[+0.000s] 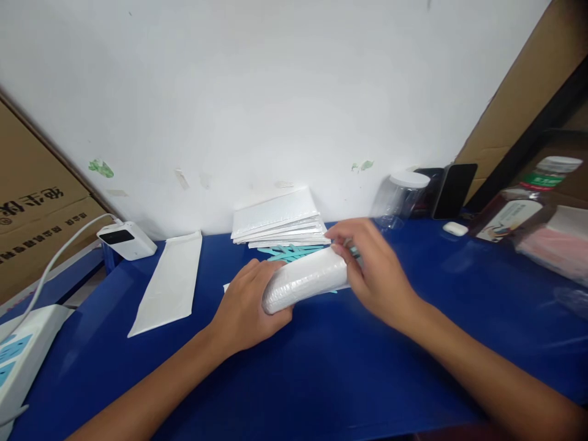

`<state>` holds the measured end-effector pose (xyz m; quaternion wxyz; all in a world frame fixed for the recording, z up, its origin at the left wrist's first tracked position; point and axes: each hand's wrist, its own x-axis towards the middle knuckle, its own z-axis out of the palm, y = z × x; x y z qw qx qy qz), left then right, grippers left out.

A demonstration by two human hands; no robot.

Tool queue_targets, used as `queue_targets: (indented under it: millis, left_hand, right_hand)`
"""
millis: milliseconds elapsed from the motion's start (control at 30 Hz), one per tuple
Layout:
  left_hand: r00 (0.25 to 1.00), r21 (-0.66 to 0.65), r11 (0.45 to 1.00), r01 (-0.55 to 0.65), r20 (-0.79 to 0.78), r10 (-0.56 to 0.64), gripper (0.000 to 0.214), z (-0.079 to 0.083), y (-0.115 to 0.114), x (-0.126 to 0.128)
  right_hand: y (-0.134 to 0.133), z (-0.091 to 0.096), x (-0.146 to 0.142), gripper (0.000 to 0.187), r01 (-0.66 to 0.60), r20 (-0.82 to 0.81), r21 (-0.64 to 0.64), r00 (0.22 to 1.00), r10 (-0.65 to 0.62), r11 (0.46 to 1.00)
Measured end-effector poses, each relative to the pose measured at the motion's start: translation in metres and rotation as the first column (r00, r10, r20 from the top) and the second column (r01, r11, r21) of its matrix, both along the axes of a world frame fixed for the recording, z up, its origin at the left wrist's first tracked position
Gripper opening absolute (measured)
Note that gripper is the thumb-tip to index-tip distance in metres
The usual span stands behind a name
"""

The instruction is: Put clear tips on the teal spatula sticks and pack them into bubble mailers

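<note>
A white bubble mailer [307, 278], bulging into a rounded shape, is held above the blue table. My left hand [250, 300] wraps round its near left end. At its far right end, my right hand [374, 269] pinches the edge between thumb and fingers. Whatever may be inside the mailer is hidden. Just beyond it lie several thin teal pieces [289, 251], partly covered by the mailer and my hands. Behind these is a stack of flat white bubble mailers [278, 217] against the wall. Another flat white mailer [169, 285] lies apart on the left.
At left stand a white power bank [126, 239] with a cable and a power strip [27, 355]. To the right are a clear jar [399, 199] with a white lid, a phone [454, 191], a small white case [455, 229] and a bottle [519, 202] of dark liquid.
</note>
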<state>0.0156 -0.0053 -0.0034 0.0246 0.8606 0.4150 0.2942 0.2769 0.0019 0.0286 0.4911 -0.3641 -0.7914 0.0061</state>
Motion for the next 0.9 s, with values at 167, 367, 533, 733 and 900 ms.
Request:
queue_targets:
  millis: [167,367,533,733,900]
  left_hand:
    - [0.984,-0.030,0.995,-0.094,0.149,0.097,0.049,0.005,0.001,0.000]
    - [0.718,-0.042,0.955,-0.292,0.650,0.248,0.046,0.010,0.007,-0.015]
    - [0.777,-0.254,0.949,-0.188,0.552,0.302,0.060,-0.006,0.015,-0.022]
    - [0.858,-0.249,0.967,-0.053,0.484,0.171,0.063,-0.006,0.009,-0.013]
    - [0.909,-0.324,0.946,0.015,0.399,0.122,0.063,-0.001,0.004,-0.011]
  right_hand:
    - [-0.015,0.010,-0.004,0.032,-0.161,-0.151,-0.021,0.976,0.156,0.987]
    - [-0.011,0.017,0.008,0.024,0.061,-0.352,0.119,0.936,-0.016,0.991]
    - [0.011,-0.018,0.008,0.017,-0.027,0.086,-0.234,0.995,0.048,0.972]
    - [0.015,-0.047,-0.024,0.057,0.024,0.343,-0.317,0.935,0.090,0.948]
    - [0.018,-0.053,-0.034,0.027,0.033,0.442,-0.234,0.894,0.076,0.972]
